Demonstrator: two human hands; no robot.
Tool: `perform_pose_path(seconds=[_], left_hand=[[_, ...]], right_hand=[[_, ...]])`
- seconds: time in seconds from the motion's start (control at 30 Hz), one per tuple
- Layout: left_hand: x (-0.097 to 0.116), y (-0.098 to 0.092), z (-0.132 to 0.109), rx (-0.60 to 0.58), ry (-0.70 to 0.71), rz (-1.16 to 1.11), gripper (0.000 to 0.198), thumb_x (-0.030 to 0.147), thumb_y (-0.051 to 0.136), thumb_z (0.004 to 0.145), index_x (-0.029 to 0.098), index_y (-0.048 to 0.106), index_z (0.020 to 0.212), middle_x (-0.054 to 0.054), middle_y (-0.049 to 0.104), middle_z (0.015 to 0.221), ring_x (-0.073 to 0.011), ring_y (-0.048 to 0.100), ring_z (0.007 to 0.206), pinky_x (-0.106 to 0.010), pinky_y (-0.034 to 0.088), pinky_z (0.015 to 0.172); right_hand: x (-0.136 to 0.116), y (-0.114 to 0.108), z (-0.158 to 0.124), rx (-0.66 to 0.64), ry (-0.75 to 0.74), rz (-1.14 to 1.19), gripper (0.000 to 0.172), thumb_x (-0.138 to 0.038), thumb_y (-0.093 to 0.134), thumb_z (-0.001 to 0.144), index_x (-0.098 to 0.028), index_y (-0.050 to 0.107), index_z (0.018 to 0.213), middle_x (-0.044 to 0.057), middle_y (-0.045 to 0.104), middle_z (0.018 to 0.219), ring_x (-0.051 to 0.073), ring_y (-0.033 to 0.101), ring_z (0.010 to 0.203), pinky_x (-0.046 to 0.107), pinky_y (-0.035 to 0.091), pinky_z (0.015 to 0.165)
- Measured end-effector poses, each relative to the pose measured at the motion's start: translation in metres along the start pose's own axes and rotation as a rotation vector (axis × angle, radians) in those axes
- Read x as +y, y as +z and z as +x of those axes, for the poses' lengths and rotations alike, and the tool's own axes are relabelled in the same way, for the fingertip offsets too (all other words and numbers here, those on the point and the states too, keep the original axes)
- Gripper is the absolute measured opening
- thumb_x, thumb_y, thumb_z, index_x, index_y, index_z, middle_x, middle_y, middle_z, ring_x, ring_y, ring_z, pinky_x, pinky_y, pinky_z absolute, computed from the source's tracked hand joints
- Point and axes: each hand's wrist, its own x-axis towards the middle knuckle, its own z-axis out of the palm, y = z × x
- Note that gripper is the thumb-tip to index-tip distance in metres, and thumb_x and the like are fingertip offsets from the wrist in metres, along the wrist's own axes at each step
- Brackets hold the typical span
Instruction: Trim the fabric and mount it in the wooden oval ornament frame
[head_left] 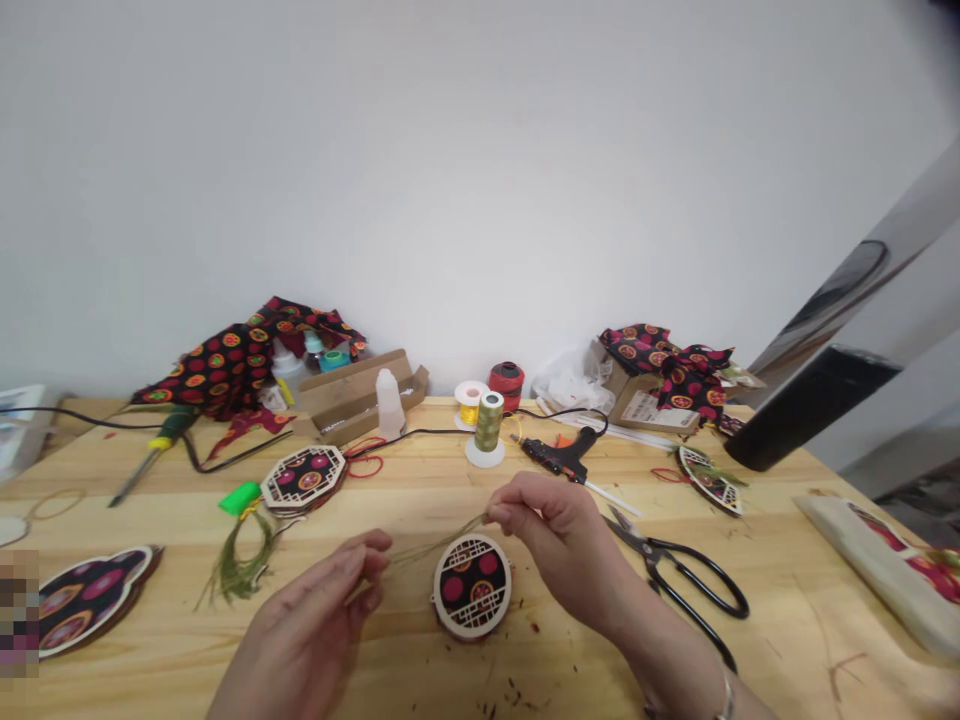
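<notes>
My right hand [559, 540] pinches a small bundle of fine olive-green thread [439, 543] between thumb and fingertips. From there the strands stretch leftward to my left hand [319, 615], whose curled fingers hold the other end; the exact grip there is partly hidden. Just below the strands lies a round ornament [473, 588] with a pale wooden lattice frame over dark patterned fabric. Neither hand appears to touch it. Black-handled scissors [675, 575] rest open beside my right wrist.
Behind stand an olive thread spool [489, 420], a glue gun [559, 455] and a white bottle [389, 405]. At left lie an octagonal ornament [304, 480], a green tassel [244, 560] and a screwdriver [142, 470]. A black cylinder [810, 408] leans at right.
</notes>
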Motion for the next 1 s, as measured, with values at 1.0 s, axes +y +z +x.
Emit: perform_pose_path(seconds=[1.0], left_hand=[[-0.003,0.051,-0.019,-0.416,0.157,0.56,0.026,0.039,0.06,0.083,0.021,0.073,0.098,0.0,0.059,0.063,-0.0128,0.043,0.052,-0.022,0.037,0.048]], right_hand=[[-0.012,0.003,-0.009,-0.301,-0.3,-0.483,0.027,-0.007,0.045,0.09,-0.016,0.058,0.068,0.001,0.056,0.07,0.013,0.049,0.068,0.024,0.038,0.065]])
